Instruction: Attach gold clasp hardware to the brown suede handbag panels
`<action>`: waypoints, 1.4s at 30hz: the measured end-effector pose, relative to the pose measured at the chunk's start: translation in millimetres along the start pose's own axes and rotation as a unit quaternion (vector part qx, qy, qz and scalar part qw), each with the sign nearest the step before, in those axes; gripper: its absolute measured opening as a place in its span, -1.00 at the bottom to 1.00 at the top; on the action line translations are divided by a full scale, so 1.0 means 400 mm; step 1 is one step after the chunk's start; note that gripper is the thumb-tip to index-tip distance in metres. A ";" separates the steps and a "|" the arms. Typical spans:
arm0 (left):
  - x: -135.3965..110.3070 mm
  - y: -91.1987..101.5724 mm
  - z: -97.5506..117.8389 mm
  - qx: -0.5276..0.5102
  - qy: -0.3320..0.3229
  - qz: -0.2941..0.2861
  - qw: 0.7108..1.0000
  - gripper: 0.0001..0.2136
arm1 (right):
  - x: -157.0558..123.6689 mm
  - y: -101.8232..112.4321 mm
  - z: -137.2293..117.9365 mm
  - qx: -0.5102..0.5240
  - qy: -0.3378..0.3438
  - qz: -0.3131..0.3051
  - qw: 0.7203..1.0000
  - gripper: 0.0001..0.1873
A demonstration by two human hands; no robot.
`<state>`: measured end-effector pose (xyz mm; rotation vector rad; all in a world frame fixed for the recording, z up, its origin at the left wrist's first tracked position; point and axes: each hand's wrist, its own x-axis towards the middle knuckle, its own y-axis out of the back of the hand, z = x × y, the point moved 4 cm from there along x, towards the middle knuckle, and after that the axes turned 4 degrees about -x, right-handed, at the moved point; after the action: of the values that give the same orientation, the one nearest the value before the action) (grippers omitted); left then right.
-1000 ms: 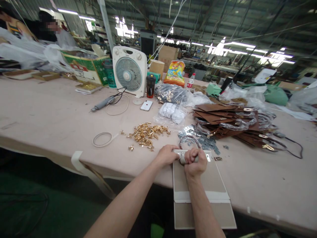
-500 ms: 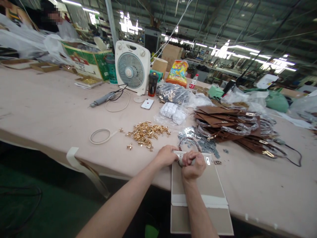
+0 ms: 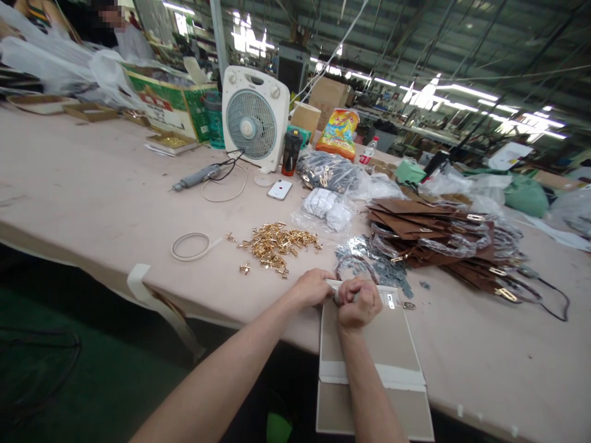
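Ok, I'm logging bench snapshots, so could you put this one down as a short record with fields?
left hand: at far left corner of panel
right hand: closed on pale tool, mostly hidden
panel: beige, overhangs near edge of table
gold parts: loose pile, left of panel
brown pieces: stacked, beyond and right of panel
corded tool: lying left of phone

Near: one left hand [image 3: 314,288], one right hand [image 3: 360,304], one grey tool [image 3: 337,298], one beige panel [image 3: 397,344]. Left: one tape roll [image 3: 189,258], one uncountable heap of gold fittings [image 3: 276,243]. Right: one stack of brown bag panels [image 3: 415,229]. Far: one electric screwdriver [image 3: 197,177], one smartphone [image 3: 279,189], one box fan [image 3: 255,117], one snack bag [image 3: 338,133].
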<state>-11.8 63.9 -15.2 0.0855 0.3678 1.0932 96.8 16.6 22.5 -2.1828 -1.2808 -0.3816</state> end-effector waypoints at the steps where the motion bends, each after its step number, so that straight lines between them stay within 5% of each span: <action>1: -0.001 0.002 0.002 0.005 -0.003 -0.001 1.000 -0.61 | 0.002 -0.003 0.007 -0.010 -0.002 -0.005 1.000 -0.60; 8: -0.036 0.019 0.021 0.055 -0.057 0.016 0.997 -0.62 | 0.020 -0.019 0.043 -0.082 -0.048 -0.042 0.995 -0.54; 16: -0.084 0.004 0.017 0.130 -0.240 0.040 0.961 -0.37 | 0.032 0.002 0.030 0.040 -0.078 -0.062 0.994 -0.61; 22: -0.069 0.001 0.010 0.135 -0.223 0.054 0.964 -0.34 | 0.070 0.000 0.016 0.074 -0.081 -0.016 0.994 -0.64; 32: -0.066 -0.001 0.021 0.143 -0.211 0.049 0.966 -0.39 | 0.109 -0.030 0.066 0.039 -0.184 -0.098 0.977 -0.58; 42: -0.060 0.001 0.026 0.113 -0.244 0.034 0.963 -0.45 | 0.080 -0.020 0.043 0.021 -0.115 -0.107 0.987 -0.59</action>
<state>-18.6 44.2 0.7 0.5634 0.0419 1.0537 105.1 52.6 27.7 -2.1057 -1.6422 -0.1856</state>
